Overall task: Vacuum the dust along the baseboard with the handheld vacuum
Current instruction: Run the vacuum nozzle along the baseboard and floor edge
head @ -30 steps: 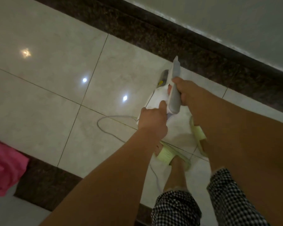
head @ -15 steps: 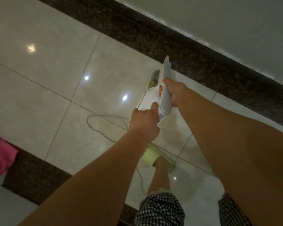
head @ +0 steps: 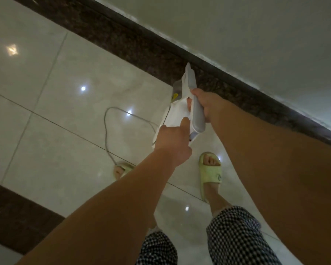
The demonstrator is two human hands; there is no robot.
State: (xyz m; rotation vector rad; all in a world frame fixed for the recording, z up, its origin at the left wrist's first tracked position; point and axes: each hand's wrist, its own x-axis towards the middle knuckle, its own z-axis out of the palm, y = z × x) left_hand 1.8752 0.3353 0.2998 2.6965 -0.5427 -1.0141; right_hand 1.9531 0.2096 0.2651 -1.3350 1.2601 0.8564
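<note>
- Nearest you, your checkered trousers (head: 235, 238) and green slippers (head: 210, 172) stand on the pale tile floor (head: 52, 146), short of the vacuum; one foot on each side of your left forearm.
- Your left hand (head: 173, 142) grips the rear of the handheld vacuum (head: 180, 109), fingers curled round the white body, thumb lying up along it.
- Just beyond, your right hand (head: 206, 104) wraps the grey handle (head: 196, 106) on top of the vacuum; its fingers are closed round it.
- The cord (head: 107, 134) loops over the tiles to the left of the vacuum, running back toward your left foot.
- The vacuum points away from you, its nose over the dark stone strip at the foot of the baseboard (head: 227, 73). You cannot tell whether the nozzle touches.
- Beyond the baseboard rises the pale wall (head: 256, 31).
- You appear to be mid-pass along the skirting. The next move calls for sliding the nose sideways along the baseboard, keeping it close, and minding the cord near your foot.
</note>
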